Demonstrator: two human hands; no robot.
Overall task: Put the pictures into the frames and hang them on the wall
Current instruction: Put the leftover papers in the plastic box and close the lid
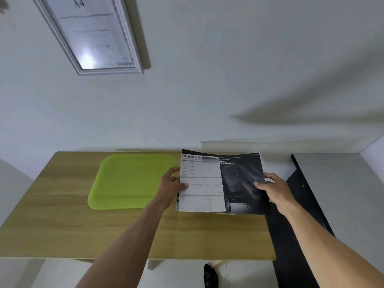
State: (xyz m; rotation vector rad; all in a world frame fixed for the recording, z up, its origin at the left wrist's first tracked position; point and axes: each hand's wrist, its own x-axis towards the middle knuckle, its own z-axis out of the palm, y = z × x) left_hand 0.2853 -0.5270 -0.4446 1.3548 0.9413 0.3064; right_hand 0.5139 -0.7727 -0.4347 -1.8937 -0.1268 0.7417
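Now both hands, left hand point(171, 185) and right hand point(274, 190), hold brochure point(220, 181).

left hand point(173, 183) pinches brochure point(221, 183) at its left edge | right hand point(274, 189) pinches its right edge | brochure held above wooden desk point(62, 215) | green tray point(128, 181) on desk | white picture frame point(93, 34) on wall
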